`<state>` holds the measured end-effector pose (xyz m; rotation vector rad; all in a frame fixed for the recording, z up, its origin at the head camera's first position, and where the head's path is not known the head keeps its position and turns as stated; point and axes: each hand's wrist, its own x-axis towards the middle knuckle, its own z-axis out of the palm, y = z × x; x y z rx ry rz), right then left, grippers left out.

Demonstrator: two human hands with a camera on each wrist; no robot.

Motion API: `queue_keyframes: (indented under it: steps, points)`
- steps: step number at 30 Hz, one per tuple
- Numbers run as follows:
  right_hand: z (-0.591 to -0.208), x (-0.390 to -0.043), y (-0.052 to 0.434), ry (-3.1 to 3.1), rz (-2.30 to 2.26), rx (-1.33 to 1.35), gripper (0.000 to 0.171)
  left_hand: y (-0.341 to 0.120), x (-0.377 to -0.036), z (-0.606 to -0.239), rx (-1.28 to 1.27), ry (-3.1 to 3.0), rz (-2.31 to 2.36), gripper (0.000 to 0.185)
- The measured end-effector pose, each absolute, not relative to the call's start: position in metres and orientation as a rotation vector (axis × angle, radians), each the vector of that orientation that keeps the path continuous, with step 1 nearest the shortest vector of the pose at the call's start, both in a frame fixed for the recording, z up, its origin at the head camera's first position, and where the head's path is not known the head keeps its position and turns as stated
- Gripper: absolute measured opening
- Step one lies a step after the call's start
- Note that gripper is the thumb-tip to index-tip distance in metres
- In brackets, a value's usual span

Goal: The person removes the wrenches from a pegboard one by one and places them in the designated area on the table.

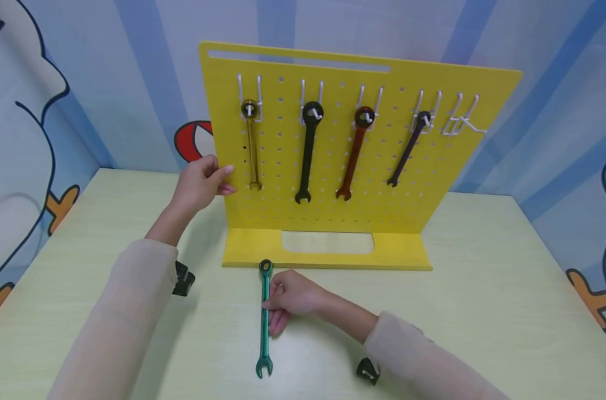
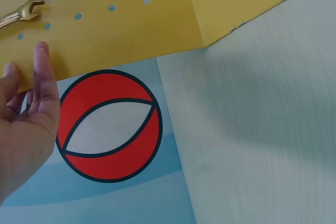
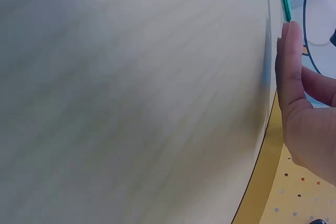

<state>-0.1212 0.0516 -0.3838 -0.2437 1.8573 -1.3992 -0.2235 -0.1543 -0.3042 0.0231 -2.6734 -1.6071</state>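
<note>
The green metal combination wrench [image 1: 265, 318] lies on the pale table [image 1: 483, 311], long axis near-to-far, ring end toward the yellow pegboard stand [image 1: 333, 166]. The right hand [image 1: 289, 299] pinches its shaft from the right. The left hand [image 1: 199, 180], far left, rests relaxed fingers against the pegboard's edge.

Green wrench [image 1: 265, 316], yellow pegboard [image 1: 353, 194] (w/ gold, black, red wrenches).

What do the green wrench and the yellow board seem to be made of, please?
Green wrench: probably metal with a glossy green coating; it shines along its thin shank and has the ring and open ends of a steel spanner. Yellow board: a thin rigid sheet, likely painted metal or plastic; smooth matte yellow, cleanly punched holes, folded base.
</note>
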Motion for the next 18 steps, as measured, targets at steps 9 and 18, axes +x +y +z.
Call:
queue_keyframes:
  steps: [9,18]
  points:
    - [-0.3868,-0.1195,0.0483,1.84,-1.395,-0.231,0.012,-0.1542,-0.224,-0.304,0.028,-2.679,-1.604,0.025]
    - [-0.3892,-0.1201,0.0451,1.816,-1.402,-0.208,0.011,-0.1546,-0.2238,-0.3042,0.02,-2.678,-1.604,0.026]
